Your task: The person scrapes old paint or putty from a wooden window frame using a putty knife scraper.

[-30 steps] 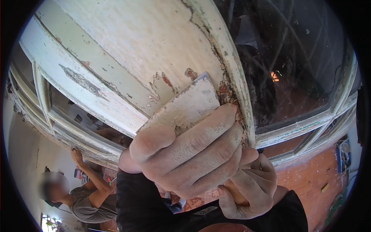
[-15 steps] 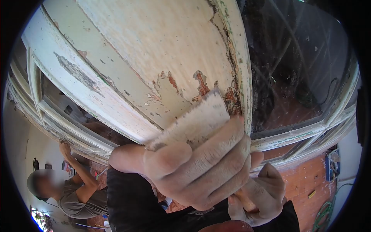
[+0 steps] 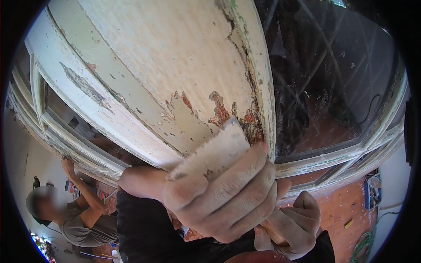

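Observation:
A wide scraper (image 3: pixel 215 149) with a whitish, dusty blade lies against the peeling painted wood (image 3: pixel 175 52). My left hand (image 3: pixel 223 197) is closed over the blade, its fingers wrapped across the face. Lower right, my right hand (image 3: pixel 294 225) is closed around the wooden handle (image 3: pixel 276 233). The blade's upper corner sits just below a chipped patch (image 3: pixel 218 109) where reddish-brown material shows through. My left hand hides part of the blade and where it meets the handle.
Glass panes (image 3: pixel 324 79) in a worn white frame (image 3: pixel 324 160) flank the wood. At left another person (image 3: pixel 87 215) reaches up to the frame. On the tiled floor (image 3: pixel 335 219) lie a green hose (image 3: pixel 363 247), a small yellow object (image 3: pixel 348 224) and a blue container (image 3: pixel 372 193).
The view has shifted, so the wood and both hands appear a little further left. The scraper sits slightly lower against the chipped patch. Both hands keep their hold.

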